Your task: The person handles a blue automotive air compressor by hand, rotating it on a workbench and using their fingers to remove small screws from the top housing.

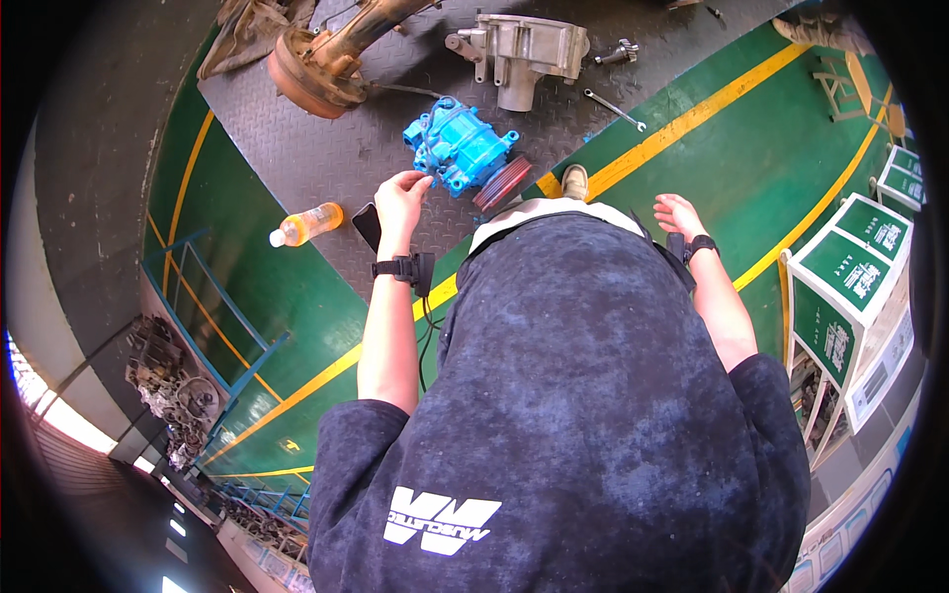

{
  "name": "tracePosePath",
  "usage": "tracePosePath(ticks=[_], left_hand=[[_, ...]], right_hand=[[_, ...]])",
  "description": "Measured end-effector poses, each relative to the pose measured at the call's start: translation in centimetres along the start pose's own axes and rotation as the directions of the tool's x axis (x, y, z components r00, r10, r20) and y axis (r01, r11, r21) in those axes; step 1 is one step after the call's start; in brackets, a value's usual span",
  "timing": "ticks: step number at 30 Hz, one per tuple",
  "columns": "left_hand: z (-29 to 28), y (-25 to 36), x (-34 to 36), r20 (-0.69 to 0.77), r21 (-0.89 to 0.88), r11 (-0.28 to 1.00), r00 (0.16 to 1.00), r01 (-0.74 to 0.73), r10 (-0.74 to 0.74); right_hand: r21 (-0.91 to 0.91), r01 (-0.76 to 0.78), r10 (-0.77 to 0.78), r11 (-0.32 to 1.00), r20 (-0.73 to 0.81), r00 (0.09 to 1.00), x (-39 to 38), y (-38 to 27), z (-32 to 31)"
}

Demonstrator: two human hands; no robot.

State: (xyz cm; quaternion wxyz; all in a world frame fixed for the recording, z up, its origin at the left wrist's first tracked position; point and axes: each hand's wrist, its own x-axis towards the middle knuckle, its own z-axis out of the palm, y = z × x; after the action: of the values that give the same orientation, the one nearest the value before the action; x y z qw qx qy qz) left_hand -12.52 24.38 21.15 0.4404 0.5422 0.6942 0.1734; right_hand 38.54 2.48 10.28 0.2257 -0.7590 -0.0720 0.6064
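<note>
A bright blue compressor point(460, 148), apparently a car air-conditioning one, lies on the dark metal tabletop point(346, 163). Its red-brown grooved pulley point(504, 184) faces the near edge, close to my waist. My left hand point(401, 198) is at the compressor's lower left corner, fingers bent and tips pressed together; whatever they pinch, if anything, is too small to make out. A black phone point(367, 226) lies on the table beside that wrist. Away from the table on the right hangs my right hand point(677, 214), empty, with its fingers loosely apart.
Farther back are a rusty drum-shaped part point(311, 79), a grey metal housing point(519, 54), a small gear shaft point(619, 52) and a wrench point(615, 110). An orange drink bottle point(306, 224) is at the left. Green-and-white boxes point(848, 267) stand at the right.
</note>
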Motion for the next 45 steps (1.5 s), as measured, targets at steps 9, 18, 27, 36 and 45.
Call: tracePosePath(ticks=[9, 18, 27, 36, 45], left_hand=[[0.8, 0.6, -0.4, -0.088, 0.191, 0.978, 0.991, -0.086, 0.104], [3.7, -2.3, -1.7, -0.318, -0.080, 0.976, 0.933, -0.204, 0.169], [4.6, -3.0, -1.6, -0.383, -0.050, 0.952, 0.887, -0.300, 0.259], [4.5, -2.8, -1.4, -0.337, 0.036, 0.930, 0.872, -0.366, 0.356], [4.2, -3.2, -1.8, -0.262, -0.158, 0.954, 0.942, -0.254, 0.207]], right_hand=[[-0.012, 0.009, -0.009, 1.000, 0.007, 1.000, -0.3, -1.0, 0.3], [-0.009, 0.000, 0.000, 1.000, 0.006, 1.000, -0.3, -1.1, 0.5], [-0.012, -0.019, 0.019, 1.000, -0.009, 1.000, -0.5, -1.4, 0.7], [-0.041, 0.001, -0.001, 0.999, 0.004, 1.000, -0.8, -2.0, 1.4], [-0.019, 0.012, -0.012, 1.000, -0.007, 1.000, -1.3, -1.8, 1.4]])
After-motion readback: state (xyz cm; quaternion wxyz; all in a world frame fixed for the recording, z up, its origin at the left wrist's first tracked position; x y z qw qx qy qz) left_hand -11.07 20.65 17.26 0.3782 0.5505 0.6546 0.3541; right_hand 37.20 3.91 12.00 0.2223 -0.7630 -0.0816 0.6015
